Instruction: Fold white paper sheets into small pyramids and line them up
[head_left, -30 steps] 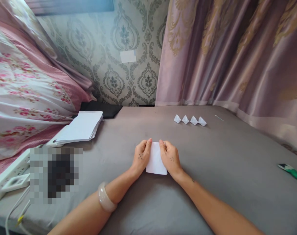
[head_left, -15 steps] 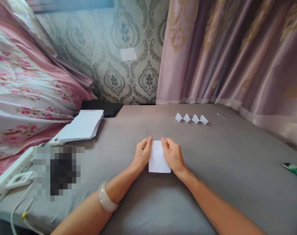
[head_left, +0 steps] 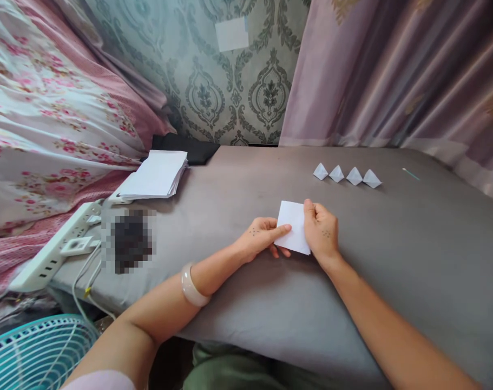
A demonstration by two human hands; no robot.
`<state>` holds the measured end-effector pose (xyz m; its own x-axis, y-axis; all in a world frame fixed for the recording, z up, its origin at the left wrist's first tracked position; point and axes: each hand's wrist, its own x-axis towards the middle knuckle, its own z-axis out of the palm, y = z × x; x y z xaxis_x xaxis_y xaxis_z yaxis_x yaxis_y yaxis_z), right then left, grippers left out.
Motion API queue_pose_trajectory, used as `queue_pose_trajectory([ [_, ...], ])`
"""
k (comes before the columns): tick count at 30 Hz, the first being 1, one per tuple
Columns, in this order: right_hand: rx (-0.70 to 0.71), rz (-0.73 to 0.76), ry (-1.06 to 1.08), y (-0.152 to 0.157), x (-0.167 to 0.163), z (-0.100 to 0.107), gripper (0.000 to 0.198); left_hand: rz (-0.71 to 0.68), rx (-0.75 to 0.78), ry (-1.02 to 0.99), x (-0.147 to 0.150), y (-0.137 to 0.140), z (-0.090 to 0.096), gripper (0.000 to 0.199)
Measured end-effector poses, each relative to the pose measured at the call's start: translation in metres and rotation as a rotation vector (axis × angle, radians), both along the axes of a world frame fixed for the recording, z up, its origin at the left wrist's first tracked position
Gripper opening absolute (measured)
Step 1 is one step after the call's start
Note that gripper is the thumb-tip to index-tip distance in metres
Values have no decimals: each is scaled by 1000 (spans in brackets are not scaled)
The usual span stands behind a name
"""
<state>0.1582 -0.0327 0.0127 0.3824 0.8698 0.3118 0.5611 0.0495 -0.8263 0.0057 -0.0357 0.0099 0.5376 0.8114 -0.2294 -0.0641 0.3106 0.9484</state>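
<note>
Both hands on 1 folded white paper point(head_left: 294, 222), approx. mid-width of the grey cloth-covered tabletop point(head_left: 238, 187), closer to near edge than far edge. L hand point(head_left: 265, 236) clamped on paper's L side: thumb flat on upper face, fingers behind, a couple of tips showing below. R hand point(head_left: 322, 230) clamped on R edge, thumb nr top R corner, other fingers curled, partly hidden. Paper's slightly tilted; can't tell if it touches the cloth. Pale bangle point(head_left: 192, 287) on L forearm. 4 small folded paper pcs point(head_left: 336, 174) in a row twd far edge, R of centre. Cotton swab point(head_left: 411, 173) to their R, twd far R corner. Stack of white sheets point(head_left: 155, 176) nr far L corner, flat black item point(head_left: 201, 152) behind it. White power strip point(head_left: 53, 249) along L edge, w/ cables point(head_left: 83, 273) running down nr the near L corner. Dark thing point(head_left: 131, 238) beside strip is pixelated, can't ID. Teal fan point(head_left: 39, 352) below that corner.
</note>
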Motion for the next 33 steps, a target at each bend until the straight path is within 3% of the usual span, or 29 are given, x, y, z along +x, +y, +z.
queue_pose_trajectory([
  [11,41,-34,-52,11,17,-4,44,-146,-104,-91,-8,3,0,33],
  [19,18,47,81,16,24,-10,48,-271,-116,-79,-15,5,6,33],
  [21,-22,93,133,16,26,-10,48,-229,-132,-57,-16,8,5,35],
  [26,-140,311,186,8,21,-3,51,86,-79,-120,-16,14,3,45],
  [29,-188,432,181,2,16,3,53,110,-8,-145,-15,15,2,56],
  [33,-200,414,309,3,19,7,62,149,88,-169,-15,16,0,52],
])
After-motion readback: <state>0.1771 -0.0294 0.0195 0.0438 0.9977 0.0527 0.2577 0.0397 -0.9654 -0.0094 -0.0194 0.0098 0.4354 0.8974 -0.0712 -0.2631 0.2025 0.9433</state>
